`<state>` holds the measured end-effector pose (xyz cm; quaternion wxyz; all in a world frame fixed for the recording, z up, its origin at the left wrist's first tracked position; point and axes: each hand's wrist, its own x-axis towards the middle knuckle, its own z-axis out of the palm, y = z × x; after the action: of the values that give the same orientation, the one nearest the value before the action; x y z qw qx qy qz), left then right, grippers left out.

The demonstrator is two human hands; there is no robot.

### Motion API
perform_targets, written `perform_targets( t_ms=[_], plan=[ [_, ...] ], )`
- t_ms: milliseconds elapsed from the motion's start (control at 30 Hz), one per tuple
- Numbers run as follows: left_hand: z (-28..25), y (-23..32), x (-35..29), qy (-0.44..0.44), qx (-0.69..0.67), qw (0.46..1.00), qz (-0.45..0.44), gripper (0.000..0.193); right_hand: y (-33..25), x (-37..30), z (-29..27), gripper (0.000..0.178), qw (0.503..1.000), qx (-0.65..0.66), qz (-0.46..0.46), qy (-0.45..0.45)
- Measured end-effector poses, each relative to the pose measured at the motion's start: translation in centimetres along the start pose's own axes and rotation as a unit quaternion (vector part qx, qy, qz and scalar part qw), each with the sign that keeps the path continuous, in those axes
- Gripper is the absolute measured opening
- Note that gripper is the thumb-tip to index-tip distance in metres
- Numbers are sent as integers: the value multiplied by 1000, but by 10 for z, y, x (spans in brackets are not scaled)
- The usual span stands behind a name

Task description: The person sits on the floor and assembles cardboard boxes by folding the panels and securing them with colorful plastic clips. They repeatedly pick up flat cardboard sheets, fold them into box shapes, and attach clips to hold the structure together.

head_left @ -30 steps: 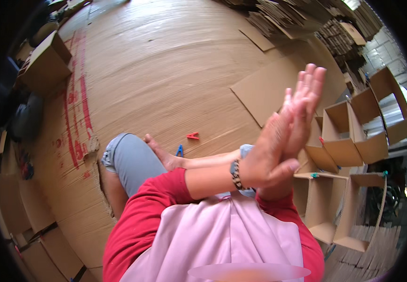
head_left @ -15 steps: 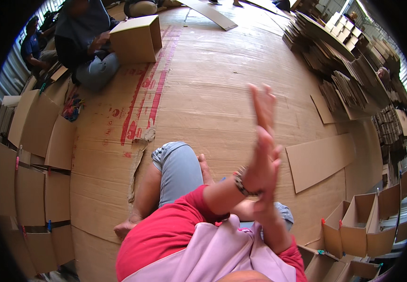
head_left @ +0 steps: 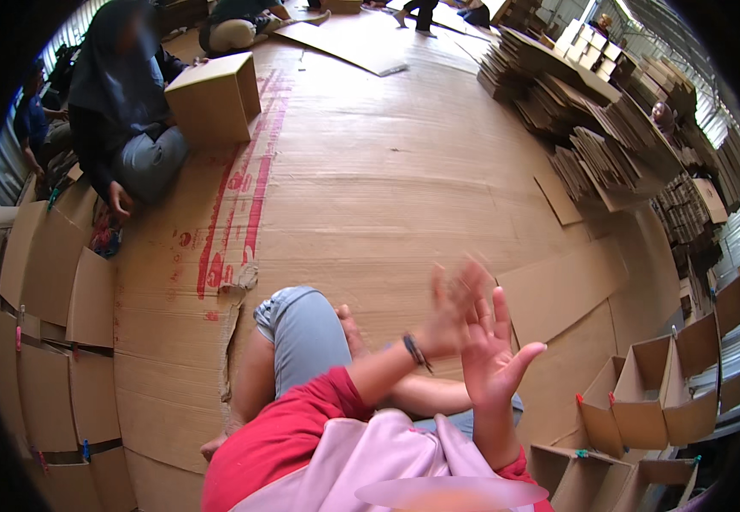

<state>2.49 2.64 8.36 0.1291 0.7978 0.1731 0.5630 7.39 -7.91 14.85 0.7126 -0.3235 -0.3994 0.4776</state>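
Observation:
Both hands are raised in front of my chest with nothing in them. My left hand (head_left: pixel 454 314), a dark band (head_left: pixel 417 352) on its wrist, is smeared by motion, but its fingers look stretched out and apart. Close beside it, my right hand (head_left: pixel 494 354) shows its palm, fingers spread and thumb pointing out to the right. Whether the two hands touch is hard to make out. Below them are my bent legs in rolled-up blue jeans (head_left: pixel 306 328), on a floor of flattened cardboard (head_left: pixel 361 205).
Loose cardboard sheets (head_left: pixel 558 286) lie to the right, with tall stacks of flat cardboard (head_left: pixel 588 128) farther back. Open cardboard boxes with coloured clips (head_left: pixel 643 388) stand at lower right; clipped cardboard boxes (head_left: pixel 50 392) line the left. A co-worker (head_left: pixel 122 111) sits behind a box (head_left: pixel 215 102) at upper left.
My hands were pressed or crossed together, pointing forward; now they are lower and more apart, with the right palm turned into view. The co-worker's hand has lowered towards the floor.

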Motion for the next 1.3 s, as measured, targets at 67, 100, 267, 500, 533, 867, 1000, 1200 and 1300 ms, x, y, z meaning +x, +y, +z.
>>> perform_targets(
  t_ms=[67, 100, 267, 500, 533, 867, 1000, 1200, 1300],
  plan=[
    [-8, -17, -7, 28, -263, 931, -252, 76, -7, -3, 6, 94, 983, -150, -90, -51],
    [-13, -23, -8, 39, -379, 852, -358, 79, -7, -1, 4, 90, 936, -303, -144, -110],
    [-25, 23, -18, -113, -702, 459, -533, 102, 53, 28, -48, 75, 727, -668, -121, -101],
    [-83, -61, -47, -170, -713, 540, -414, 68, 121, -3, -164, 71, 716, -642, 269, 58],
    [-81, -76, -56, -118, -656, 577, -473, 59, 131, -12, -165, 73, 717, -660, 223, -17],
    [-50, -116, -91, -56, -390, 665, -635, 19, 166, -32, -147, 30, 654, -734, 154, -97],
    [-44, -117, -94, -75, -360, 678, -637, 34, 180, -35, -163, 24, 692, -694, 193, -52],
    [-47, -120, -98, -43, -353, 666, -656, 11, 168, -24, -209, 29, 828, -531, 118, 138],
    [-46, -116, -96, -78, -368, 680, -630, 21, 137, -9, -235, 24, 877, -396, 156, 223]
  ],
)
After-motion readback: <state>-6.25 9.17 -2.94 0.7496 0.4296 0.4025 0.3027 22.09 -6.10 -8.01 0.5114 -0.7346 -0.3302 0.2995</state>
